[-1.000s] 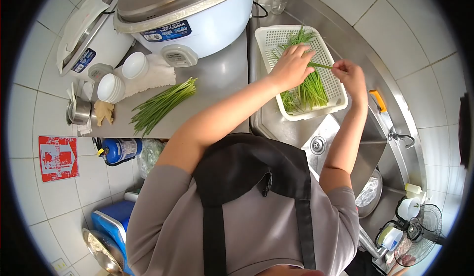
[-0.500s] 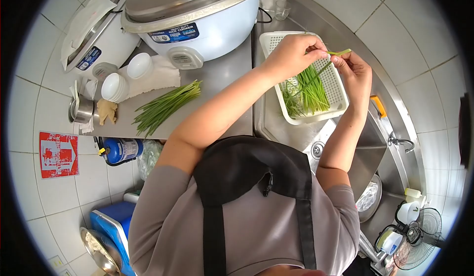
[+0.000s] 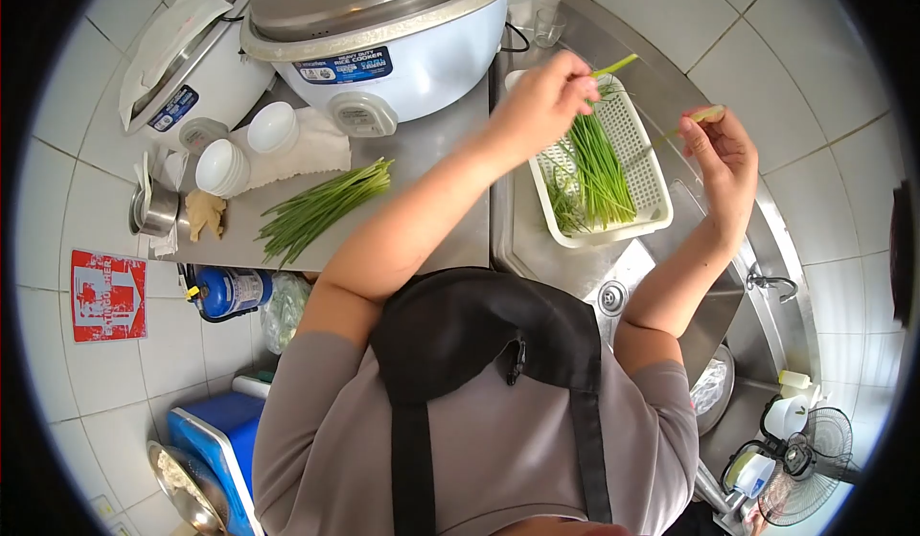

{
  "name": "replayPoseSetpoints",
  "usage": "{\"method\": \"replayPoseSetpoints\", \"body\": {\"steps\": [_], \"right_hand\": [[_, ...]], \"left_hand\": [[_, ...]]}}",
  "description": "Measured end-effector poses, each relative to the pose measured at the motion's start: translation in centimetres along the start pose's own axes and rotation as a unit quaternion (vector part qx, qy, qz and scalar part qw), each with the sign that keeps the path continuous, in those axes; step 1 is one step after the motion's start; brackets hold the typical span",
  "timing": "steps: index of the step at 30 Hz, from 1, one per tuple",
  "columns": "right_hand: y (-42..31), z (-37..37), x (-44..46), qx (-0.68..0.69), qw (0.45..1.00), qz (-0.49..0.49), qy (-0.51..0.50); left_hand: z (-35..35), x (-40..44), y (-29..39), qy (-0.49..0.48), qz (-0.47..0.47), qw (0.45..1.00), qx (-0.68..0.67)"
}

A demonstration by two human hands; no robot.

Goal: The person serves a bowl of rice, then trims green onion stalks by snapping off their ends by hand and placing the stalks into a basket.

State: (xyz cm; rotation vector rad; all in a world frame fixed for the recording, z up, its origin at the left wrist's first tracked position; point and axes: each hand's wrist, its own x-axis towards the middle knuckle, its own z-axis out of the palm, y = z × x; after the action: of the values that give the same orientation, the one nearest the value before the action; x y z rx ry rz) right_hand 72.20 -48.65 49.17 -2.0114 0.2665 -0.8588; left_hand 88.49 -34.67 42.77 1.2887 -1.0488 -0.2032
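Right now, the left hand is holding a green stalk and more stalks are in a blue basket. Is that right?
Not quite: the head view shows the basket is white, not blue. The left hand does hold a green stalk, with more stalks inside.

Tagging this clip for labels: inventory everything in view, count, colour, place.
Rice cookers: 2, pale blue and white, counter back
Bowls: 1 plus a stack, white, counter left
Ginger: 1, tan, counter edge
Steel pot: 1, silver, beside ginger
Chive-like bundle: 1, green, mid-counter
Basket: 1, cream, on sink unit
Loose stalks: many, green, in basket
Glass: 1, clear, behind basket
Faucet: 1, silver, sink's right
Sign: 1, red-white, left wall
Fire extinguisher: 1, blue, below counter
Plastic bag: 1, clear, beside extinguisher
Cooler box: 1, blue, lower left
Metal bowl: 1, silver, beside cooler
Fan: 1, black, lower right
Left hand: 1, bare, at basket's far end, grip on green stalk
Right hand: 1, bare, right of basket, grip on pale strip
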Motion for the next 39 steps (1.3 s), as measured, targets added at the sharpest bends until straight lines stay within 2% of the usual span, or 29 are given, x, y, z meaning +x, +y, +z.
{"method": "replayPoseSetpoints", "body": {"steps": [1,2,4,5,6,8,10,12,13,14,15,16,17,18,20,21,22,23,24,25,26,28,30,32,33,35,36,38,39], "right_hand": [[-0.4,0.5,0.0,0.083,0.996,-0.019,-0.013],[-0.6,0.9,0.1,0.084,0.996,-0.020,-0.015],[-0.7,1.5,0.3,0.127,0.990,-0.003,-0.064],[-0.4,1.6,0.3,0.093,0.994,-0.005,-0.061],[-0.2,1.5,0.4,0.094,0.994,-0.007,-0.062],[0.0,1.3,0.4,-0.145,0.979,-0.095,-0.107],[0.0,2.5,0.2,-0.177,0.970,-0.122,-0.116],[0.6,3.6,0.5,-0.213,0.962,-0.170,-0.024],[1.7,4.1,0.8,-0.145,0.969,-0.203,0.006],[2.4,4.3,1.2,-0.144,0.969,-0.202,0.007],[3.0,4.5,1.6,0.014,0.986,-0.142,0.083],[3.4,4.6,2.0,0.170,0.970,-0.077,0.157],[3.7,4.7,2.3,0.269,0.946,-0.079,0.163],[4.0,5.0,2.1,0.270,0.946,-0.078,0.162],[4.9,6.3,1.3,0.232,0.970,0.003,0.078],[4.8,7.6,0.4,0.167,0.985,0.043,0.006],[5.5,8.6,-0.6,0.131,0.979,0.105,-0.115],[5.8,9.9,-1.5,0.093,0.972,0.068,-0.205],[5.1,10.7,-2.3,0.099,0.942,0.120,-0.297],[5.9,12.2,-3.1,0.158,0.933,0.089,-0.312],[6.2,13.1,-3.5,0.159,0.932,0.088,-0.312],[6.7,14.4,-4.0,0.249,0.898,0.171,-0.318],[8.0,15.4,-4.3,0.270,0.900,0.153,-0.306],[8.5,15.9,-4.4,0.372,0.872,0.172,-0.268],[8.4,16.1,-4.4,0.372,0.872,0.171,-0.268],[8.2,16.2,-4.5,0.559,0.773,0.218,-0.206],[8.3,16.3,-4.4,0.559,0.774,0.218,-0.205],[8.5,16.6,-4.2,0.701,0.638,0.263,-0.179],[9.3,16.5,-4.2,0.694,0.634,0.308,-0.147]], "left_hand": [[0.9,-0.1,0.4,0.002,0.017,1.000,-0.006],[1.5,-0.1,0.7,0.004,0.018,1.000,-0.005],[2.0,-0.1,2.3,-0.046,-0.049,0.994,-0.091],[1.6,-0.2,3.5,-0.057,-0.103,0.992,-0.056],[1.3,-0.1,3.0,-0.055,-0.101,0.992,-0.055],[0.5,0.3,1.2,-0.017,0.035,0.995,0.087],[0.0,0.2,1.1,-0.035,0.024,0.993,0.106],[0.1,-0.1,0.7,-0.055,0.013,0.991,0.122],[0.3,-0.2,0.5,-0.072,-0.011,0.995,0.072],[0.5,-0.2,0.2,-0.087,-0.035,0.995,0.022],[0.3,0.0,0.4,-0.088,-0.036,0.995,0.022],[0.0,0.2,0.5,-0.083,-0.093,0.991,-0.055],[-0.3,0.4,0.7,-0.077,-0.148,0.977,-0.132],[-0.7,0.4,1.4,-0.076,-0.149,0.977,-0.131],[-2.1,0.9,3.4,-0.037,-0.147,0.951,-0.268],[-2.7,1.2,3.7,-0.028,-0.122,0.951,-0.284],[-3.2,1.6,4.1,-0.027,-0.122,0.951,-0.282],[-3.6,1.9,4.4,-0.012,-0.100,0.948,-0.301],[-4.0,2.1,4.8,0.003,-0.078,0.944,-0.319],[-4.4,2.2,5.2,0.012,-0.070,0.943,-0.326],[-4.7,2.2,5.1,0.012,-0.070,0.943,-0.325],[-5.2,2.0,4.9,0.045,-0.062,0.918,-0.389],[-5.8,1.8,5.1,0.051,-0.060,0.912,-0.402],[-6.5,1.3,5.5,0.073,-0.037,0.903,-0.422],[-7.0,1.1,5.4,0.065,-0.002,0.904,-0.423],[-8.0,0.5,5.0,0.048,0.039,0.896,-0.440],[-8.3,0.3,4.9,0.032,0.079,0.885,-0.457],[-8.9,-0.5,5.1,0.018,0.085,0.875,-0.476],[-9.6,-0.8,5.5,0.012,0.109,0.855,-0.507]]}}
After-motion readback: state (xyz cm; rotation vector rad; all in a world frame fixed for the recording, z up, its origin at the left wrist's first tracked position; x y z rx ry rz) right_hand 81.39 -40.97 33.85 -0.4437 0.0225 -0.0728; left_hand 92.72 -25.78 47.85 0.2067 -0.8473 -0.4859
